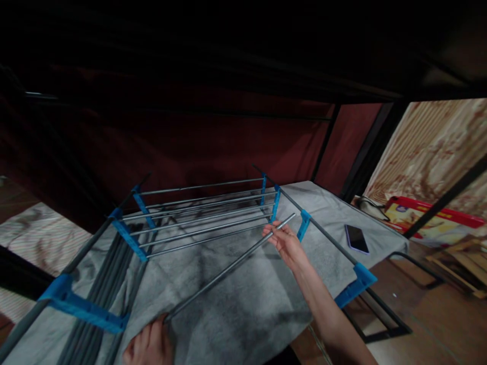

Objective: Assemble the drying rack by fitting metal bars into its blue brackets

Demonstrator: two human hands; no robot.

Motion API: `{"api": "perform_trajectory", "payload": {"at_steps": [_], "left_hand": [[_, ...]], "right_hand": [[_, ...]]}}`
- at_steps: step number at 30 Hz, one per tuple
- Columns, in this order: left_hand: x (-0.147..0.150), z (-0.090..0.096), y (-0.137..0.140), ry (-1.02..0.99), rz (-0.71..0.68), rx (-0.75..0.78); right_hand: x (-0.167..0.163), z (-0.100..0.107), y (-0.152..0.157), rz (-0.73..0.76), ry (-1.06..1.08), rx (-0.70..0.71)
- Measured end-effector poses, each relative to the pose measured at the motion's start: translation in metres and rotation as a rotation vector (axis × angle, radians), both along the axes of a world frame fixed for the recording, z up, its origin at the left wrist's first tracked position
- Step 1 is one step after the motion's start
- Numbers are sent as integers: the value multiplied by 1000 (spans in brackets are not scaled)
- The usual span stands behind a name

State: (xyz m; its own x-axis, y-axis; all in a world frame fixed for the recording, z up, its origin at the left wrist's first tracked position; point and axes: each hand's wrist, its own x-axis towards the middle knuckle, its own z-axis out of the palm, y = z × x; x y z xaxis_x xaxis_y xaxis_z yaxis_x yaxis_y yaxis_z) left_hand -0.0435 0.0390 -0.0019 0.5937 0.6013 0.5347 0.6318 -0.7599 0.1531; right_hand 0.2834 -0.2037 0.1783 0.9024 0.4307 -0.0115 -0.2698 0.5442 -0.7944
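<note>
A loose grey metal rod (228, 268) slants across the front of the rack. Its upper right end is pinched in the fingers of my right hand (284, 242), with the tip sticking out past them. My left hand (150, 344) is closed around the lower left end, at the bottom of the view. Behind the rod lies a partly built rack of grey tubes joined by blue plastic brackets (131, 241). Several thin rods (205, 230) span its far section. The nearest brackets, one blue bracket (83, 304) at left and another blue bracket (355, 285) at right, have no rods between them.
Several dark grey tubes (97, 294) lie bundled at the left on the grey cloth (243, 324). A phone (356, 239) rests on the cloth at right. A red and yellow box (429, 223) stands beyond. Dark frame posts (365, 152) and an overhead panel surround the surface.
</note>
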Motion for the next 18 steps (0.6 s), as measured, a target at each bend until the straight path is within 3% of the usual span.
{"api": "perform_trajectory", "payload": {"at_steps": [5,10,14,18], "left_hand": [[-3,13,-5,1,-40,100],[4,15,-5,23,-220,95],[10,18,-6,83,-311,73],[15,20,-2,117,-304,61]], "right_hand": [[-16,-65,-17,-32,171,-52],[-42,-122,-33,1,281,-101],[-48,-146,-41,-17,342,-123],[-46,-153,-43,-5,358,-142]]}}
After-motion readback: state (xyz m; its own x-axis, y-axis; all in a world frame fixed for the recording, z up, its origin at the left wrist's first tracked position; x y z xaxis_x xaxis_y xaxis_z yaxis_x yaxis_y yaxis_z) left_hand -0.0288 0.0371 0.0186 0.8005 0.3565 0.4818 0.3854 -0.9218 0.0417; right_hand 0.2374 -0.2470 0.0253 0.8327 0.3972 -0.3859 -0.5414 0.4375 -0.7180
